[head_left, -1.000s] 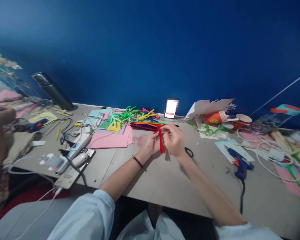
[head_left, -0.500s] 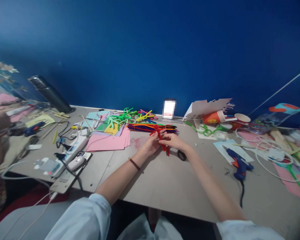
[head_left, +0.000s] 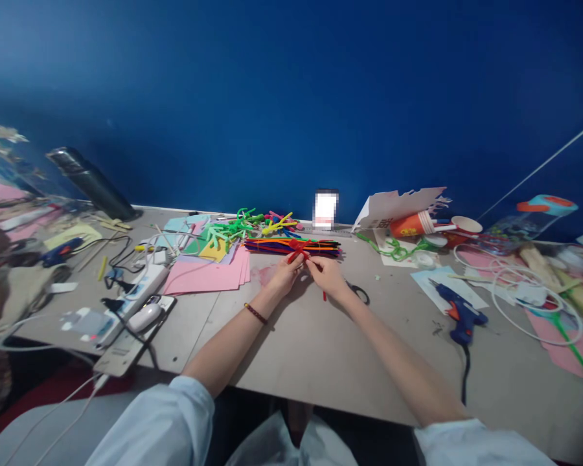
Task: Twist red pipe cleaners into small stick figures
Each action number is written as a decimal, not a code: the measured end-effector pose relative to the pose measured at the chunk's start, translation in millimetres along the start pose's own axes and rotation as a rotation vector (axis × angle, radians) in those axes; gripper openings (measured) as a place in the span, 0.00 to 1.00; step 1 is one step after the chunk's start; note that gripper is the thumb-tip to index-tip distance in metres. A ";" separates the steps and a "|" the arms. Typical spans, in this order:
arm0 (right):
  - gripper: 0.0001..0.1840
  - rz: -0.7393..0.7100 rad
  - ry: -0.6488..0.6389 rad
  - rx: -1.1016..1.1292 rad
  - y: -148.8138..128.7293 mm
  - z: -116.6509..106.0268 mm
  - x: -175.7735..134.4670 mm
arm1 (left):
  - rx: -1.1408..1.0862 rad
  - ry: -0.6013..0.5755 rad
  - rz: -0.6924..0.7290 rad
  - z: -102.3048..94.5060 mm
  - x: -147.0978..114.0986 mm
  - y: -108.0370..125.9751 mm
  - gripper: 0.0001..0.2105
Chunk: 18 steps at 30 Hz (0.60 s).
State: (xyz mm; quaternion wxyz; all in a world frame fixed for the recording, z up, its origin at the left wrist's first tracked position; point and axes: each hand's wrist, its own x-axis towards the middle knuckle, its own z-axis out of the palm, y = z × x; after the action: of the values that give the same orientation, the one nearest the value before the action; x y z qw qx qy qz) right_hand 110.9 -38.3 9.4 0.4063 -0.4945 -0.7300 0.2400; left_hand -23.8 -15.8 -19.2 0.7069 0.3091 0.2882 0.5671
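Observation:
Both my hands meet over the middle of the grey table [head_left: 320,349]. My left hand [head_left: 285,274] and my right hand [head_left: 326,276] pinch a red pipe cleaner [head_left: 298,250] between their fingers; its twisted top shows above them and a short red end pokes out under my right hand. A bundle of mixed-colour pipe cleaners [head_left: 291,246] lies just behind the hands. Black scissors [head_left: 358,292] rest on the table right beside my right wrist.
Pink paper sheets [head_left: 208,276] and green bent figures [head_left: 233,226] lie left of centre. A power strip [head_left: 143,286] with cables sits at the left, a blue glue gun [head_left: 457,312] at the right, an orange cup [head_left: 411,226] and a phone [head_left: 326,209] by the wall. Another person sits at far left.
My hands moved forward toward the pipe cleaner bundle and lowered, still gripping the red pipe cleaner. The view drifted slightly to the right.

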 end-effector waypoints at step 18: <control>0.16 0.489 -0.192 0.840 2.6 -2.7 5.7 | 0.012 -0.110 -0.074 5.5 -5.0 0.6 0.12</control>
State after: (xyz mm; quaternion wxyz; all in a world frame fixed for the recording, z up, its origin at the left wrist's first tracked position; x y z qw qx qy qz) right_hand 113.5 -32.1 11.0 0.4331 -0.4205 -0.4670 0.6461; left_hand -21.0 -21.3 -14.9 0.7404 0.3332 0.2636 0.5209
